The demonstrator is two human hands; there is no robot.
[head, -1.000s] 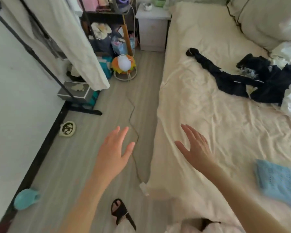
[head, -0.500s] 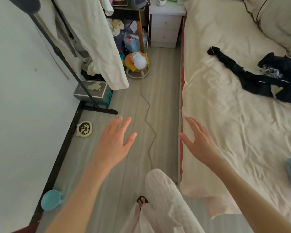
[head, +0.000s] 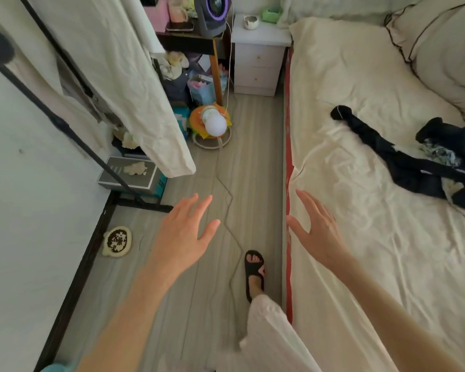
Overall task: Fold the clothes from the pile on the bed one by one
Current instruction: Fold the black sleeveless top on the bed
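Over the last second the person has walked up alongside the cream-sheeted bed [head: 360, 237], both the left hand [head: 183, 237] and right hand [head: 317, 232] still empty with fingers spread, closing on the dark crumpled clothes pile [head: 427, 167] at the bed's far right, so no garment is picked yet.

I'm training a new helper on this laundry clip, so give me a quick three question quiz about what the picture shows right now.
1. True or false: the right hand is gripping the dark clothes.
2. Multiple choice: the left hand is over A) the bed, B) the floor, C) the nightstand.
3. Fill in: the dark clothes lie on the ____, short of the pillows.

Key
1. False: both hands are open and empty, and the clothes lie farther up the bed, apart from the right hand.
2. B: it is over the wooden floor beside the bed.
3. bed
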